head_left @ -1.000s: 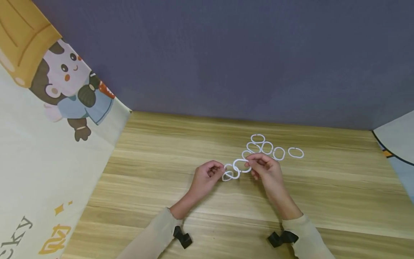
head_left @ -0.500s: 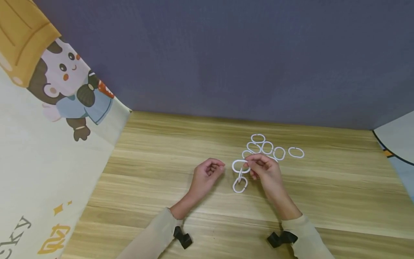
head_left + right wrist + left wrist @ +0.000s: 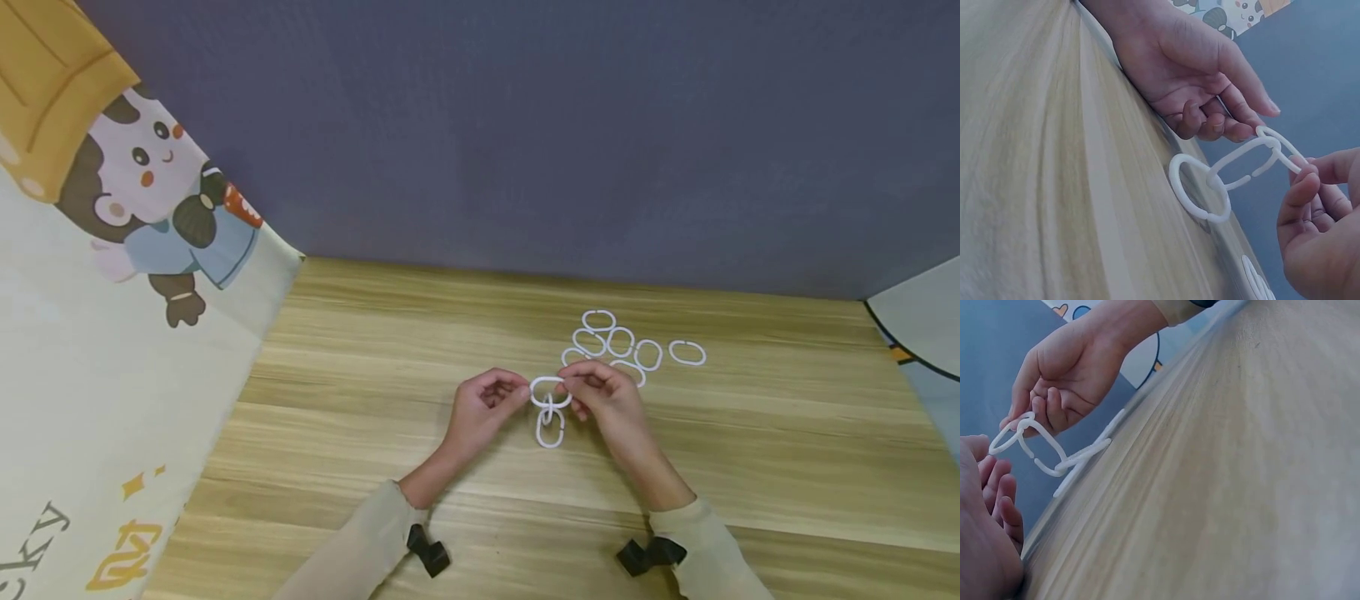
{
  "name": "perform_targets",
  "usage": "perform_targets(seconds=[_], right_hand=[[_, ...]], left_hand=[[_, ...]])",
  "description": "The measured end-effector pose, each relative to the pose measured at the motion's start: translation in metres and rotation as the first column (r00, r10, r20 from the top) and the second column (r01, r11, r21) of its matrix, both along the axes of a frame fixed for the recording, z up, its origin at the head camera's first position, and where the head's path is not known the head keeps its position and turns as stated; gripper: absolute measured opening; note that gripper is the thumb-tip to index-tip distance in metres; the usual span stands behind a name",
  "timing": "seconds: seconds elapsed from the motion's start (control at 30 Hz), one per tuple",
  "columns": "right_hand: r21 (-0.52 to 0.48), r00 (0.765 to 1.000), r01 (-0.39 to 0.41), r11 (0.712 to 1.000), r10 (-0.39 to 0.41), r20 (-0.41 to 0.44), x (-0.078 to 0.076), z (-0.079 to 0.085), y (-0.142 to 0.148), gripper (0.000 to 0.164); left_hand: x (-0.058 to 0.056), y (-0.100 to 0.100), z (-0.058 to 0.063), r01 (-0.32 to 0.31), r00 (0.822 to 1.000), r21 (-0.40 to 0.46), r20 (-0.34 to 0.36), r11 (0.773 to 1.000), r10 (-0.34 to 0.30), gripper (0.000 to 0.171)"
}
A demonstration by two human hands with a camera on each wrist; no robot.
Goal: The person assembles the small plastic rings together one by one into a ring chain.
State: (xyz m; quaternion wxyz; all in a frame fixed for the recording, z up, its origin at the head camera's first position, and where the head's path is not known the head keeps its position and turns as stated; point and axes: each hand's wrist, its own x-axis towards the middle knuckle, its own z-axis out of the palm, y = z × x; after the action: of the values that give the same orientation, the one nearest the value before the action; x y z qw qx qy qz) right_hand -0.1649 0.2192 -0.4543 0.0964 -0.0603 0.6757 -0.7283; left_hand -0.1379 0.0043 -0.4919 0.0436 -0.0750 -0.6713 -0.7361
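A short chain of three white plastic chain links hangs between my hands, close over the table. My right hand (image 3: pixel 611 412) pinches the right end of the top link (image 3: pixel 550 379) between thumb and index finger. At that link's left end are the fingertips of my left hand (image 3: pixel 476 412); its thumb and index finger stand apart in the right wrist view. The middle link (image 3: pixel 1235 152) passes through the top one and has a small gap in its side. Lowest is the third link (image 3: pixel 1177 187), which reaches down to the wood in the right wrist view.
Several loose white links (image 3: pixel 597 312) lie on the wooden table (image 3: pixel 360 333) beyond my right hand, with one link (image 3: pixel 687 364) apart at the right. A dark blue-grey panel (image 3: pixel 525 150) rises behind the table. A printed cartoon sheet (image 3: pixel 112 333) stands at the left.
My left hand let go of the links, which swung down to hang from the right hand. Both hands then came together, the left fingertips reaching the top link's left end.
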Motion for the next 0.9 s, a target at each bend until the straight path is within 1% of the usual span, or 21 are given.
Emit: perform_targets(seconds=[0.13,0.2,0.3,0.37,0.43,0.57,0.63,0.73,0.9], right_hand=[[0.012,1.000,0.001,1.000,-0.001,0.016,0.000,-0.001,0.000,0.011],[0.011,1.000,0.002,1.000,-0.002,0.022,0.000,-0.001,-0.001,0.011],[0.005,1.000,-0.004,1.000,0.004,0.028,0.000,-0.003,0.000,0.011],[0.000,0.999,-0.014,1.000,0.014,0.037,0.000,-0.003,0.000,0.011],[-0.004,0.999,-0.026,1.000,0.026,0.046,0.001,-0.004,0.000,0.011],[-0.009,0.996,-0.051,0.999,0.052,0.066,0.006,-0.006,-0.003,0.013],[-0.006,0.995,-0.063,0.998,0.063,0.075,0.009,-0.006,-0.004,0.015],[0.004,0.994,-0.075,0.997,0.074,0.078,0.013,-0.007,-0.006,0.019],[0.009,0.995,-0.073,0.997,0.072,0.068,0.020,-0.008,-0.009,0.020]], left_hand=[[0.000,0.000,0.000,0.005,1.000,0.008,-0.007,1.000,-0.005,0.017],[0.001,0.000,-0.001,0.013,1.000,0.001,-0.024,1.000,-0.013,0.018],[0.002,-0.001,-0.002,0.032,0.996,-0.022,-0.078,0.999,-0.033,0.019],[0.003,-0.001,-0.002,0.034,0.992,-0.053,-0.123,0.998,-0.041,0.017],[0.004,-0.002,-0.002,0.023,0.986,-0.092,-0.162,0.996,-0.037,0.015],[0.007,-0.004,-0.003,-0.029,0.974,-0.163,-0.225,0.986,-0.008,0.015],[0.008,-0.006,-0.003,-0.051,0.968,-0.174,-0.249,0.984,0.006,0.015],[0.010,-0.007,-0.004,-0.076,0.963,-0.165,-0.268,0.983,0.029,0.013],[0.014,-0.009,-0.005,-0.115,0.961,-0.156,-0.268,0.981,0.070,0.010]])
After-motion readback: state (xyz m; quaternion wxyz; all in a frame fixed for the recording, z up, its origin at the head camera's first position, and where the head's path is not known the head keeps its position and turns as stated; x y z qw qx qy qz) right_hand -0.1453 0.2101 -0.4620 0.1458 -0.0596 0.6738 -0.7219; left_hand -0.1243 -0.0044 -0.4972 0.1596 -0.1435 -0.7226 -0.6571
